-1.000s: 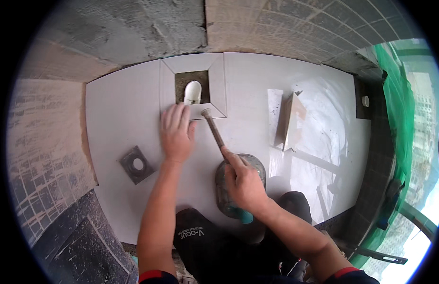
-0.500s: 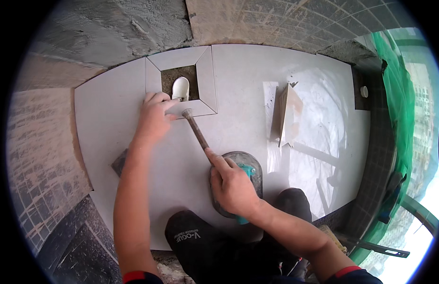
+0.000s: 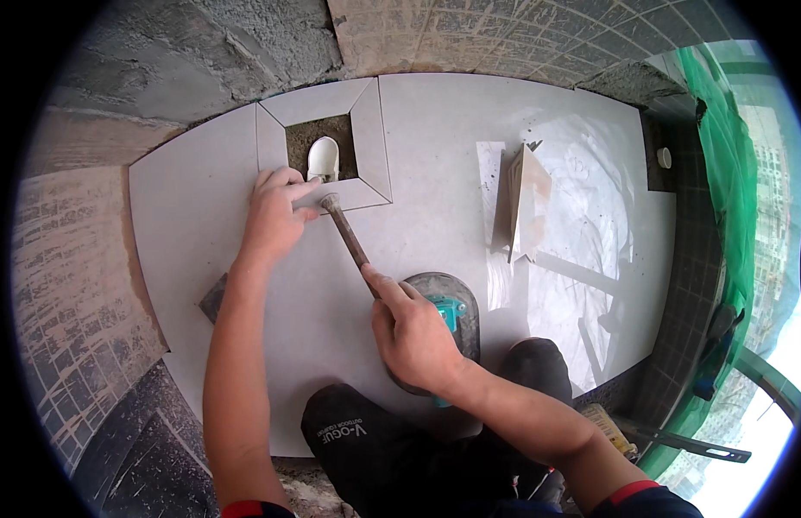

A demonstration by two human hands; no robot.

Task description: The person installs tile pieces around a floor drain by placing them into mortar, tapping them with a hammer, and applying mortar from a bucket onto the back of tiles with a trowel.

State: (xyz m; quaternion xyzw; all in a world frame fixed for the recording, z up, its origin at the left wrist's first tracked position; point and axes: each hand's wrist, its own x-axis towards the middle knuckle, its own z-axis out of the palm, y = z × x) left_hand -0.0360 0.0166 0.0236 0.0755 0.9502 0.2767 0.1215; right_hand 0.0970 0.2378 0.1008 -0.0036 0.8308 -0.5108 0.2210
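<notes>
My left hand (image 3: pixel 273 207) rests open, fingers slightly bent, on the lower left corner of a pale mitred tile frame (image 3: pixel 366 142) around a square recess. A white oval fitting (image 3: pixel 323 155) sits on grit in that recess. My right hand (image 3: pixel 409 328) is closed round the handle of a hammer (image 3: pixel 353 246), whose head touches or hovers over the frame's lower strip beside my left fingers; I cannot tell which. Beneath my right hand lies a dark oval tool with teal parts (image 3: pixel 448 312). A dark square piece (image 3: pixel 212 295) is mostly hidden by my left forearm.
Large pale floor tiles (image 3: pixel 185 233) reach the walls. Stacked tile offcuts (image 3: pixel 526 198) lie at the right on a shiny white area. A small white cap (image 3: pixel 664 158) sits in a dark corner cutout. Green netting (image 3: pixel 720 190) lines the right side; a long flat bar (image 3: pixel 694 453) is at lower right.
My left hand has shifted left along the frame and bent its fingers. The hammer head has moved slightly left along the lower strip. The whole view has shifted, so the floor appears further up-left.
</notes>
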